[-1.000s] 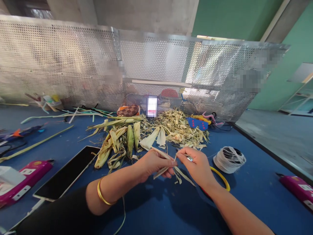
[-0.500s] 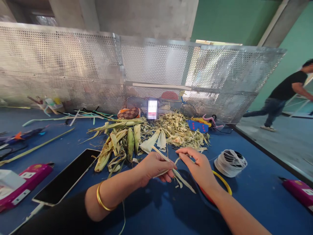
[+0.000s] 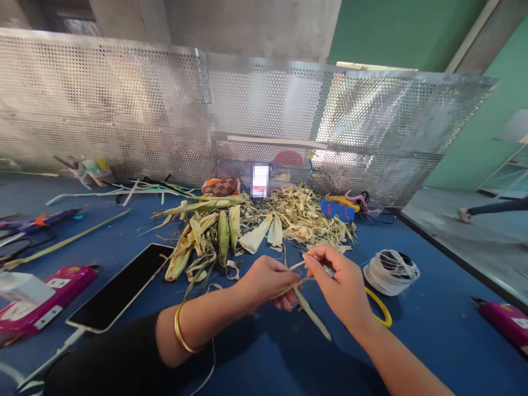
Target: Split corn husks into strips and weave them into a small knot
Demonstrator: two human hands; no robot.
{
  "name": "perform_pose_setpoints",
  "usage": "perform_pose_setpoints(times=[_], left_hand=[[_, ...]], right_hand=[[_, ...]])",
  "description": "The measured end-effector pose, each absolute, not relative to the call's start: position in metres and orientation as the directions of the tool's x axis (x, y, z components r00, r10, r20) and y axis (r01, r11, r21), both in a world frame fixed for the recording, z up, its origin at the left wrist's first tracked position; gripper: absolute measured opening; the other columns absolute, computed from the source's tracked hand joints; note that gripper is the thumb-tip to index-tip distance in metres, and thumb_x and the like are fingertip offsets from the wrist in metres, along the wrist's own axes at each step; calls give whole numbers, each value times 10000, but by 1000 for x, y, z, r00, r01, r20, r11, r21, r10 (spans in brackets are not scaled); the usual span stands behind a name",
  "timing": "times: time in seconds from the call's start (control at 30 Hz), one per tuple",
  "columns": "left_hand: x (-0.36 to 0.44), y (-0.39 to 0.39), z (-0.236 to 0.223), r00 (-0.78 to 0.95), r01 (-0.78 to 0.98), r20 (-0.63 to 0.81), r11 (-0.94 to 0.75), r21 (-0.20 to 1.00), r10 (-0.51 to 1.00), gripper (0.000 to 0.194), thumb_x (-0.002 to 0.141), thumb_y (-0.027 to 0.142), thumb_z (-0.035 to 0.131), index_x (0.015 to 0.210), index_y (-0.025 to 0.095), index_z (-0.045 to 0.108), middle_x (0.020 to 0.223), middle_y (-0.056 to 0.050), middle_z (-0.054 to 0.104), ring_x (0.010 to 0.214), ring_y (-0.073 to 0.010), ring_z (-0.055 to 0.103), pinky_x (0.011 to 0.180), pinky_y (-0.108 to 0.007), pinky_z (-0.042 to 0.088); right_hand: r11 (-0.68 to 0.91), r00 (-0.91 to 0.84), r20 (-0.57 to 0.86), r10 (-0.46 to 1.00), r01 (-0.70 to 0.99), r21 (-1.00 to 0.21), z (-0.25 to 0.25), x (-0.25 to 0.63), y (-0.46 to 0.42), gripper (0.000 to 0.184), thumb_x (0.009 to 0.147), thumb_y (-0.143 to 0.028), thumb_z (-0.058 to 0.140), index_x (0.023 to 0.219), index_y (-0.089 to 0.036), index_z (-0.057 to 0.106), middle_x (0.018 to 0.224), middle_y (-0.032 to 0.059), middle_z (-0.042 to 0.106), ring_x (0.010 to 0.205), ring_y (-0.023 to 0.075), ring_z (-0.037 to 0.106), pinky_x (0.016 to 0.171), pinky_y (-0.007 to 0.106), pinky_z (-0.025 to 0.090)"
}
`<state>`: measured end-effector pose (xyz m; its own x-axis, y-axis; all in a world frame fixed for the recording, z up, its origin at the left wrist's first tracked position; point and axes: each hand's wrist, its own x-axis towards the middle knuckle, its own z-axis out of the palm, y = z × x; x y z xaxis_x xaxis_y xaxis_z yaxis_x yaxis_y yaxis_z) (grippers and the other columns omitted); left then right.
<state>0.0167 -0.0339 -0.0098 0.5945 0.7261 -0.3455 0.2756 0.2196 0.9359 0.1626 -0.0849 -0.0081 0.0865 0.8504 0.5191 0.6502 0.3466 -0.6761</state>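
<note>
Together, left hand (image 3: 272,281) and right hand (image 3: 336,275) pinch thin, cream-coloured husk strips (image 3: 297,265), a loose tail (image 3: 314,316) slanting right and bodyward from the left.

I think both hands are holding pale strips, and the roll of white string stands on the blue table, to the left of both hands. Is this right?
Not quite: the head view shows the roll of white string to the right of both hands, on the blue table. Both do hold pale strips.
</note>
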Motion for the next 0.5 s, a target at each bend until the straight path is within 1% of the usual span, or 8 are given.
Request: perform_pose_setpoints(times=[0.1,0.17,0.23,0.3,0.37,0.5], left_hand=[[15,-30,-10,535,119,-321,307,944,782,217,690,338,613,642,131,655,573,-26,653,462,-110,576,473,-215,429],[14,-28,-10,518,48,-319,346,937,793,168,671,290,609,652,131,662,641,-40,678,522,-120,606,524,-222,453],[14,-28,-10,508,0,-314,365,931,802,137,654,241,587,646,128,663,670,-53,685,558,-128,619,561,-228,466],[14,-29,-10,489,-38,-307,371,928,817,138,645,225,568,634,123,661,665,-61,681,569,-131,617,580,-232,472],[14,-29,-12,475,-69,-305,381,922,825,146,642,234,568,625,122,660,642,-58,669,564,-128,605,593,-237,474],[16,-30,-13,465,-120,-308,404,907,830,121,607,241,600,566,130,624,578,-34,626,546,-118,573,633,-251,474]], right_hand=[[411,-24,662,749,801,-436,-13,164,-87,118,877,-259,501,808,-212,584,713,10,674,632,140,621,613,233,445],[442,-124,734,668,860,-257,-16,161,-87,126,888,-209,488,828,-205,598,745,18,691,644,142,623,655,255,433],[443,-194,778,598,889,-119,-19,157,-87,141,892,-167,484,829,-191,608,754,26,690,674,149,625,715,284,414],[421,-227,796,561,906,-38,-20,154,-87,138,887,-154,497,825,-180,618,754,35,679,711,161,623,751,308,393],[397,-241,804,544,918,6,-21,150,-88,134,883,-155,508,821,-172,625,747,42,669,717,168,615,745,316,380],[393,-264,795,546,919,35,-24,145,-90,171,898,-134,479,821,-158,630,694,33,647,648,145,588,675,295,358]])
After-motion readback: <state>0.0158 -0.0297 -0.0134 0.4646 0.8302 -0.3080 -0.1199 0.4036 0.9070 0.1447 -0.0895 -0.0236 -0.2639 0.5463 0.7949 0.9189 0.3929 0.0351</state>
